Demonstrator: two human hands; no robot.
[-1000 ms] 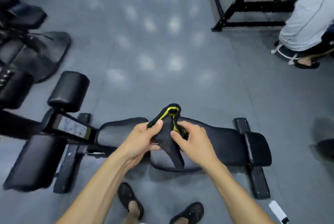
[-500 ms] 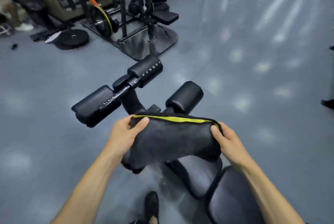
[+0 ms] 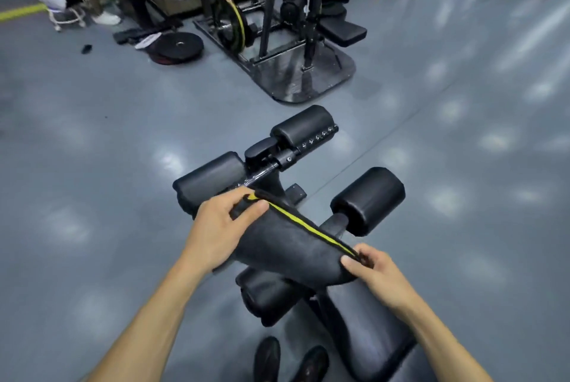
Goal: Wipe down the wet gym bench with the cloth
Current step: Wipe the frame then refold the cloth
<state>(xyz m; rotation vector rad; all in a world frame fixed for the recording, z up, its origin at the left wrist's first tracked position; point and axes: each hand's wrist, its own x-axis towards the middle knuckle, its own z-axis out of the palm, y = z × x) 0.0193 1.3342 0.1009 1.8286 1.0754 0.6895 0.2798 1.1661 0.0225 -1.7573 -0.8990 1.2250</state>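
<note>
The cloth (image 3: 287, 246), dark with a yellow edge, was stretched in the air between both hands above the front end of the bench (image 3: 364, 329), and it did not lie on the padding. The left hand (image 3: 220, 229) pinched the far corner, thumb over the yellow trim and fingers curled behind it, while the right hand (image 3: 374, 270) pinched the near corner between thumb and curled fingers. Half a second before, the yellow edge had run nearly level across the view; now it slanted from upper left down to lower right, with the left hand raised further out and the right hand drawn in lower. A second before, the cloth had been bunched upright between hands held close together over the bench seen side-on; now the hands were well apart and the cloth was spread flat. The view had also swung: the foam rollers (image 3: 367, 199) of the bench pointed away, a weight machine (image 3: 277, 26) and a plate (image 3: 179, 45) on the grey floor (image 3: 92, 150) stood beyond, and two dark shoes (image 3: 290, 360) showed at the bottom edge.
</note>
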